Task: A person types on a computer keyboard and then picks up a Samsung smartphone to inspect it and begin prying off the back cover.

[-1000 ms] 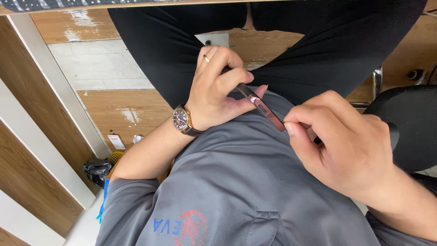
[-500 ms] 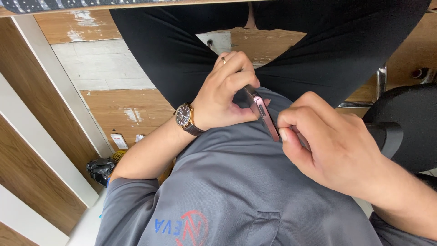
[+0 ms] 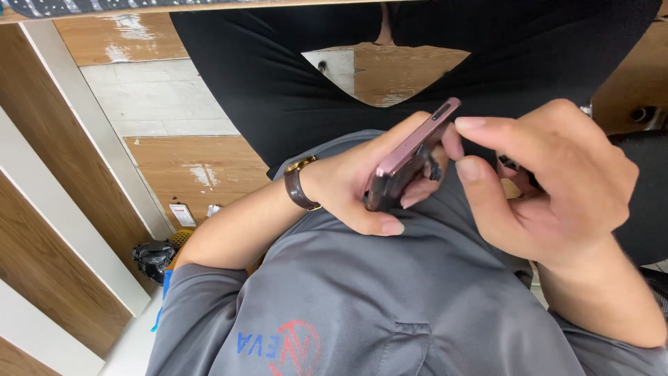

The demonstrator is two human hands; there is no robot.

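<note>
My left hand (image 3: pixel 351 188), with a brown-strapped wristwatch (image 3: pixel 298 185) on its wrist, grips a slim pink phone (image 3: pixel 409 154) edge-on over my lap. The phone is tilted, its upper end pointing up and right. My right hand (image 3: pixel 557 181) comes in from the right with curled fingers. Its thumb and index fingertip pinch the phone's upper end. A small dark thing (image 3: pixel 511 164) shows between the right fingers; what it is cannot be told.
My grey shirt (image 3: pixel 390 306) fills the bottom and black trousers (image 3: pixel 278 90) the top. Below lies a worn wooden floor (image 3: pixel 188 167) with white boards at the left. A black chair part (image 3: pixel 643 202) sits at the right, and a small black object (image 3: pixel 154 256) lies on the floor at the left.
The phone has been lifted and turned, so its pink back edge now faces up. Both hands rose closer to the camera. My right fingers shifted from its lower end to its upper end.
</note>
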